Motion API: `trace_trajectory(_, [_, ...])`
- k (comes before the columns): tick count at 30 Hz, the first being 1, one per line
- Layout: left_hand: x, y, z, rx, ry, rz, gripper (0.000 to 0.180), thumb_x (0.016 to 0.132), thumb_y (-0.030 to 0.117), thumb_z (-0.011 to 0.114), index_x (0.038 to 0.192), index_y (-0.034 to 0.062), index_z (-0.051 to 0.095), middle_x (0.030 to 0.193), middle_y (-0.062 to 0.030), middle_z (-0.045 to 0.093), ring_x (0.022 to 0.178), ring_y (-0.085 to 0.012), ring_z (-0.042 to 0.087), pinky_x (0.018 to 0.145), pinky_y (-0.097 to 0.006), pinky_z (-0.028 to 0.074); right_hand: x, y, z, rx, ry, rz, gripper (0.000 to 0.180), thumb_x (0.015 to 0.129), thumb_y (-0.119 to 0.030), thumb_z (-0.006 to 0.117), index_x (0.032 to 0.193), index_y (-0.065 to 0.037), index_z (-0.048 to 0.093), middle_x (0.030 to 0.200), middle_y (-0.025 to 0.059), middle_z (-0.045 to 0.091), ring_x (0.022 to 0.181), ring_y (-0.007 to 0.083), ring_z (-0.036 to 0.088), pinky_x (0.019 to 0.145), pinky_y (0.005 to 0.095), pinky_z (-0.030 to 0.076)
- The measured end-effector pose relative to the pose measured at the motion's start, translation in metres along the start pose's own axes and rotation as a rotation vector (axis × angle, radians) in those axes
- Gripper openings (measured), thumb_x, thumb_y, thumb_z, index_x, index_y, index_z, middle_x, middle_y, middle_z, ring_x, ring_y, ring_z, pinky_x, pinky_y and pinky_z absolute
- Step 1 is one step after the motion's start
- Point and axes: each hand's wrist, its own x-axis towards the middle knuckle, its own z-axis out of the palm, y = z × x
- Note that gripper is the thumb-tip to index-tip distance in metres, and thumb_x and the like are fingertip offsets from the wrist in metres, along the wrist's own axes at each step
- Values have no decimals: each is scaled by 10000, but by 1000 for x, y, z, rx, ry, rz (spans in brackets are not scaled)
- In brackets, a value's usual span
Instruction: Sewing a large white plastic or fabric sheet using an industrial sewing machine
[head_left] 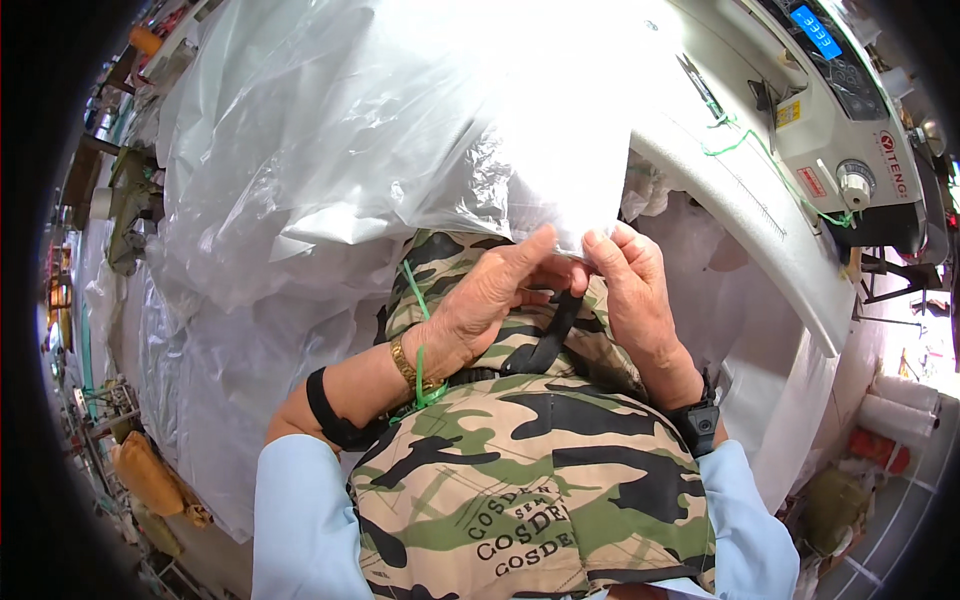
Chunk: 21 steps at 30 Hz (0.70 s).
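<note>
A large sheet of clear, shiny plastic film (340,130) covers the work surface and drapes down on the left. Its near edge, over a glaringly bright white area, hangs above my lap. My left hand (490,295) pinches that edge between thumb and fingers, with a gold watch band and green ties at the wrist. Right beside it, my right hand (635,285) grips the same edge, thumb on top. The fingertips of both hands almost meet. Glare hides whether another layer lies under the film. A camouflage apron (530,450) covers my front and lap.
At the right stands a sewing machine (830,130) with a lit blue display and a dial. Thread snips (700,88) tied to a green cord lie on the white table (740,200), whose curved edge is near my right arm. White plastic rolls (897,410) lie at far right.
</note>
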Motion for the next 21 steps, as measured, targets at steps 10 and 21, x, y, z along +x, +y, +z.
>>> trace_trajectory(10, [41,-26,5,-434,-126,82,290,941,247,693,1128,43,606,1065,-47,622,1042,-168,600,984,-354,475,-2,1,10,-203,91,-126,310,1026,-216,548,829,10,628,672,-6,591,629,52,521,585,226,433])
trace_trajectory(21, [45,-24,-1,-345,47,278,275,906,88,707,1150,27,596,1018,-42,631,954,-157,629,853,-301,543,-4,-6,14,-744,132,-190,278,970,-199,579,761,-17,601,586,98,583,546,210,576,559,336,446])
